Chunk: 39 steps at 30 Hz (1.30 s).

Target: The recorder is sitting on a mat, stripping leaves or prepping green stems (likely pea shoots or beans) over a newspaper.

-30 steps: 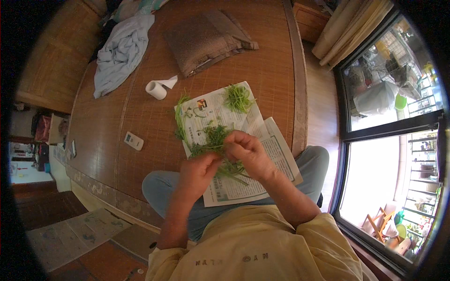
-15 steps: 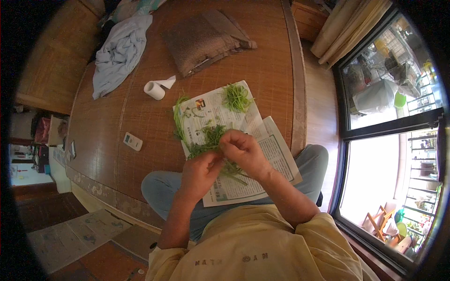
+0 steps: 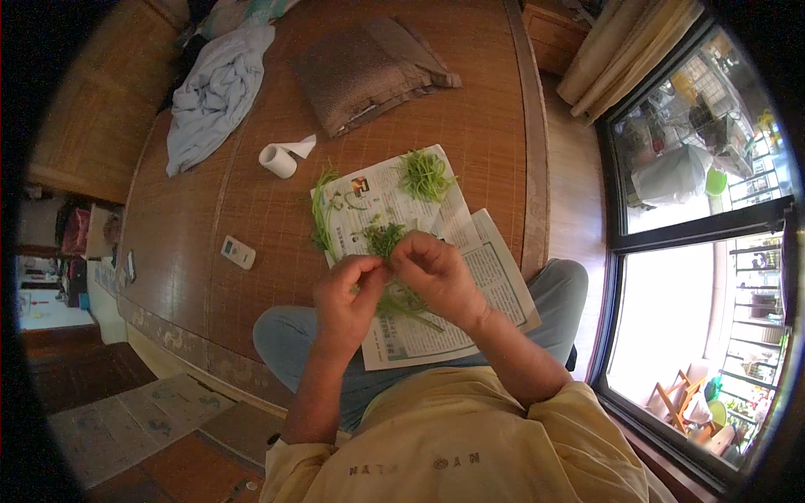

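Over the newspaper (image 3: 501, 293), my left hand (image 3: 345, 302) and right hand (image 3: 438, 282) meet, their fingers pinched on a small sprig of green herb, largely hidden by the fingertips. Leafy herbs (image 3: 385, 237) lie just beyond them, and pale stems (image 3: 419, 318) show beneath. A bunch of long greens (image 3: 323, 214) lies along the paper's left edge; a pile of bright thin stems (image 3: 424, 175) sits at its upper right.
A wooden mat surface (image 3: 205, 210) carries a white paper roll (image 3: 278, 162), white remote (image 3: 238, 252), brown pillow (image 3: 369, 71) and crumpled pale-blue cloth (image 3: 214, 101). My crossed legs (image 3: 558, 298) border the paper. A dark-framed window (image 3: 698, 220) stands at the right.
My left hand has risen slightly and shifted left, its thumb and fingers now showing more clearly. My right hand has moved a little left and down.
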Tool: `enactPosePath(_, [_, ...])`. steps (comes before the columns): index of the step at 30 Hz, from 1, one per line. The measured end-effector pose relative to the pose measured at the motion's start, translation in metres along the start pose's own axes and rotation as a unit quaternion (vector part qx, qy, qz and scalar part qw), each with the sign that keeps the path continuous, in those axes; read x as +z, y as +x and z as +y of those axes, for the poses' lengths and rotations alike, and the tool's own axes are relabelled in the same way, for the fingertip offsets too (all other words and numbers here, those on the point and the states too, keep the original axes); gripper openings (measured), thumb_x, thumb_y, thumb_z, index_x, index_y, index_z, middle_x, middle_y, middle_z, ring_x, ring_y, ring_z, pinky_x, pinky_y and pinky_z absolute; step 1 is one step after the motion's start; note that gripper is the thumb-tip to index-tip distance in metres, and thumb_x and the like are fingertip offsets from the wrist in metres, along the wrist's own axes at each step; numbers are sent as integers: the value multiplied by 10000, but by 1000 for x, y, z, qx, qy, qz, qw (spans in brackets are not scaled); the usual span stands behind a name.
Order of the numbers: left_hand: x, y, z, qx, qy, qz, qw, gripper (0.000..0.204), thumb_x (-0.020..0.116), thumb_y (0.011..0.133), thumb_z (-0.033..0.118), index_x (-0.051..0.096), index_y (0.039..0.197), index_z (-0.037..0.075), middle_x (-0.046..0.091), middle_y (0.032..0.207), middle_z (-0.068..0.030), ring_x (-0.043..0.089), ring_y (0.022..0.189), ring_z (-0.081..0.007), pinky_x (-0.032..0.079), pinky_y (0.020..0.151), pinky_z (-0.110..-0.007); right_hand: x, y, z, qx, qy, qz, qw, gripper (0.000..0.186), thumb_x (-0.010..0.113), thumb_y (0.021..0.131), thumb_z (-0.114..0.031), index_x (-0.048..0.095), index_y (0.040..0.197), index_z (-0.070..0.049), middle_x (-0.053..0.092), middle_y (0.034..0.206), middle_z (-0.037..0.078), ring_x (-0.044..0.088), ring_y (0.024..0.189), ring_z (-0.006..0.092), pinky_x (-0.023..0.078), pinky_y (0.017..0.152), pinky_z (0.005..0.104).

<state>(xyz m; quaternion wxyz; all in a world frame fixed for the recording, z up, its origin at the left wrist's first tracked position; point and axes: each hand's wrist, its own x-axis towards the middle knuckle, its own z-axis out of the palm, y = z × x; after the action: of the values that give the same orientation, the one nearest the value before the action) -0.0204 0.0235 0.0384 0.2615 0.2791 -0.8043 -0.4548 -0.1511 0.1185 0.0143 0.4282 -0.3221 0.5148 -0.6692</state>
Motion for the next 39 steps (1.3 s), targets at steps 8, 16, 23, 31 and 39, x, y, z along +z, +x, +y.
enactPosePath(8, [1, 4, 3, -39, -67, 23, 997, 93, 660, 858, 37, 658, 930, -21, 677, 848, -43, 626, 756, -81, 493, 659, -226, 4, -1, 9, -26, -43, 76, 996, 41, 583, 855, -48, 572, 832, -16, 558, 747, 0, 488, 709, 65, 421, 603, 230])
enactPosePath(16, [0, 1, 0, -68, -192, 26, 979, 100, 607, 904, 27, 630, 988, -21, 665, 891, -44, 612, 809, -66, 484, 704, -207, 4, -3, 0, 28, -25, 23, 999, 8, 574, 908, -30, 580, 907, -35, 542, 837, -53, 491, 804, 17, 418, 691, 180])
enactPosePath(23, [-2, 4, 0, -64, -229, 52, 970, 116, 598, 910, 41, 603, 1013, -12, 658, 905, -50, 614, 797, -78, 487, 691, -218, 3, -4, 10, 21, -56, 24, 998, 21, 568, 913, -37, 575, 893, -40, 523, 821, -58, 468, 772, 16, 404, 661, 185])
enactPosePath(31, [-17, 18, -8, -120, -264, 142, 947, 146, 626, 904, 176, 601, 994, 64, 652, 899, -43, 624, 764, -139, 478, 696, -258, -9, -6, 34, 7, -15, 50, 999, 101, 507, 918, -71, 564, 982, -19, 579, 861, 12, 528, 768, 98, 447, 679, 232])
enactPosePath(39, [-38, 30, -25, -168, -410, 209, 872, 172, 632, 902, 201, 593, 990, 58, 662, 887, -79, 635, 773, -164, 465, 724, -271, -24, -10, 31, 88, 143, -39, 985, 216, 402, 972, -135, 512, 1102, -2, 628, 1048, 131, 653, 861, 202, 532, 773, 320])
